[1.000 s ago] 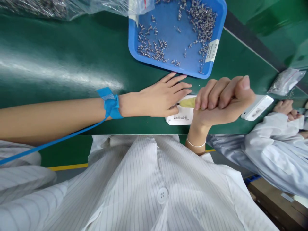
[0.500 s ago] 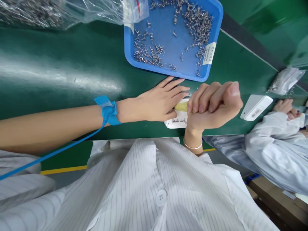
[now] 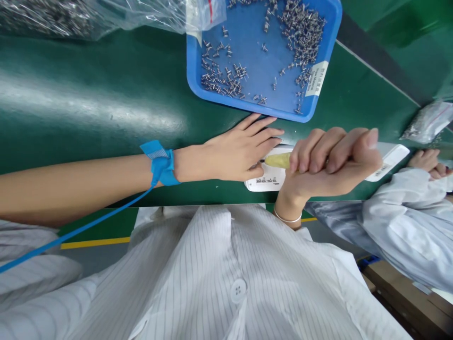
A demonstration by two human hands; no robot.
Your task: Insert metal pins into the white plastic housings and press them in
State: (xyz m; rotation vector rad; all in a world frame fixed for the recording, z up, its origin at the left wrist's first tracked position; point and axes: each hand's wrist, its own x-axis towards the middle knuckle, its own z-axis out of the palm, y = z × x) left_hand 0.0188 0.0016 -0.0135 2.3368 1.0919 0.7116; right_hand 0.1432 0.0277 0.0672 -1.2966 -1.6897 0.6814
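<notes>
My left hand lies flat on the green belt with its fingers on the edge of a white plastic device, steadying it. A blue wrist strap with a blue cord circles that wrist. My right hand is fisted around a yellow-handled screwdriver, whose tip points at the device just under my left fingertips. Much of the device is hidden under both hands.
A blue tray with several small metal screws sits just beyond my hands. Clear bags of screws lie at the far left. A second white device and a co-worker's hand in a white sleeve are at right, near a small bag.
My right hand with the screwdriver has shifted slightly right and now covers part of the second white device. My left hand stays on the device; the view moved a little.
</notes>
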